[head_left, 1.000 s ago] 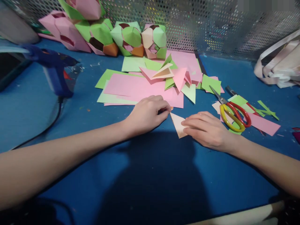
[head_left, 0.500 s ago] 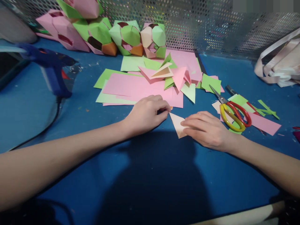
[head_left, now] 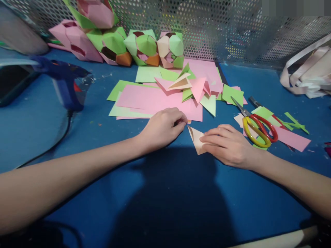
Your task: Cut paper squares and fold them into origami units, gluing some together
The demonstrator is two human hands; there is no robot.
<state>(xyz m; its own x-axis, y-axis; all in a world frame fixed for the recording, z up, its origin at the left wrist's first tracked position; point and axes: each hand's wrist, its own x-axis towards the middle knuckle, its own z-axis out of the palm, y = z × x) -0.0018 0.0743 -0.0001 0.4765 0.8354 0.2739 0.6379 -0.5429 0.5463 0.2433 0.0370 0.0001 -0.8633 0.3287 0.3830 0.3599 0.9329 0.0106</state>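
Observation:
A small cream folded paper lies on the blue table, pointed at its upper left corner, with a slight gap open along its left fold. My left hand rests beside that corner, thumb and fingertips closed in a pinch at the tip. Over the right part of the paper, my right hand presses with its fingers held together, hiding that end. A tiny orange scrap shows just past my left fingertips. Beyond the hands lies a stack of pink sheets with several folded paper pieces on top.
Scissors with red and yellow handles lie on paper scraps at right. A blue glue gun stands at left, its cord trailing forward. Several folded paper shapes line a perforated metal panel. Pale ribbon lies far right.
The cream paper's left fold has parted slightly at the pointed corner. Both hands hold nearly the same places; the whole view has shifted a little.

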